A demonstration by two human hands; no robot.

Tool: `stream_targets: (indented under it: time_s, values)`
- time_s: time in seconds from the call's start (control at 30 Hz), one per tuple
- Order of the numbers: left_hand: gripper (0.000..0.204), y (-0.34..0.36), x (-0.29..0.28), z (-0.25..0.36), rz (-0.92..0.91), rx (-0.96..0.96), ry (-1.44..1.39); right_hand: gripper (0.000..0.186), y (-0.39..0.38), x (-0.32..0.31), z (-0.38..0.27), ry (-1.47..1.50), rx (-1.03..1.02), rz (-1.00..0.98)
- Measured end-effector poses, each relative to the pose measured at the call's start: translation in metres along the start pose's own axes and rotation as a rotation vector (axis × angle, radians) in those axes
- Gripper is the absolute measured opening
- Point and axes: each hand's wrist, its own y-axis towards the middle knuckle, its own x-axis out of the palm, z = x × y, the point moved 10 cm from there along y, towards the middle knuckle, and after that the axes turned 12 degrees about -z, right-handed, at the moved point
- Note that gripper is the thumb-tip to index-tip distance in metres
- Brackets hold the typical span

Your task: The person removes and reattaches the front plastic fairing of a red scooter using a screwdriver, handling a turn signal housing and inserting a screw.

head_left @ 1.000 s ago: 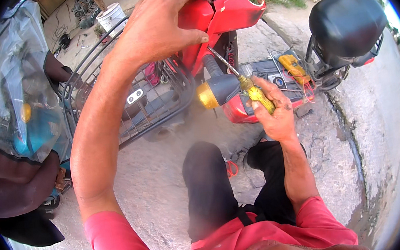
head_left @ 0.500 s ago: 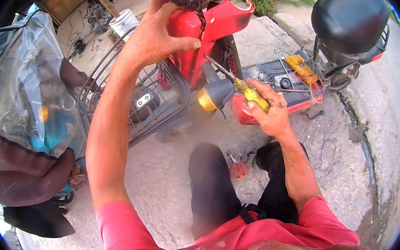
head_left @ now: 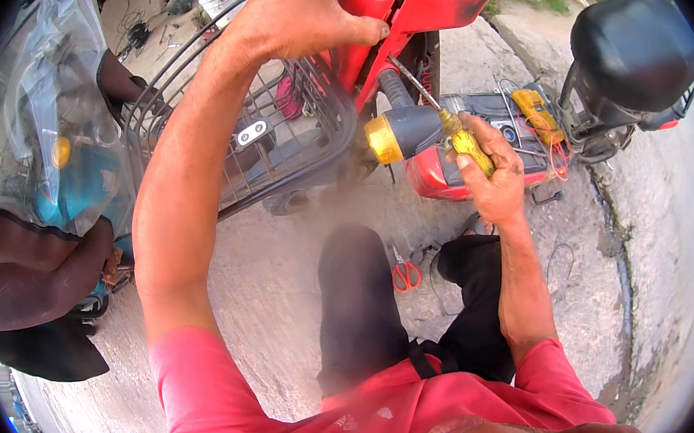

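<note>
A scooter's red plastic panel (head_left: 439, 0) stands at the top of the picture. My left hand (head_left: 303, 16) grips this panel at its left, the thumb pressed on its face; the fingertips are hidden. My right hand (head_left: 495, 170) is closed around the yellow handle of a screwdriver (head_left: 470, 148). Its metal shaft slants up and left, the tip close to the panel's lower edge; whether it touches a screw I cannot tell. Just left of the screwdriver is a dark handlebar-like part with a yellow end (head_left: 385, 139).
A wire basket (head_left: 226, 178) is at the left. On the scooter's footboard lies a yellow multimeter (head_left: 533, 111) with leads. Red-handled scissors (head_left: 406, 276) lie on the concrete between my legs. A black seat (head_left: 636, 51) rises at the right; a covered vehicle (head_left: 42, 171) stands far left.
The view has shifted, so the scooter and both hands sit further right in the picture. Both hands keep their holds on the panel and the screwdriver.
</note>
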Motion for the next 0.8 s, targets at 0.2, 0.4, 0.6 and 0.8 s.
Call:
stream_targets:
  time_s: [0.2, 0.4, 0.6, 0.8]
  values:
    - [0.096, -0.013, 0.003, -0.037, -0.069, -0.201, -0.061, 0.051, -0.004, 0.002, -0.004, -0.039, 0.016, -0.014]
    - [0.070, -0.031, -0.012, -0.012, 0.122, -0.344, -0.004, 0.051, -0.006, 0.004, -0.010, -0.015, 0.002, 0.005]
    - [0.035, -0.043, 0.008, 0.031, 0.217, -0.306, 0.220, 0.050, 0.001, 0.016, -0.029, -0.188, -0.094, -0.022]
    - [0.073, -0.054, 0.009, 0.012, 0.352, -0.399, 0.241, 0.051, -0.002, 0.019, -0.028, -0.126, -0.081, 0.018]
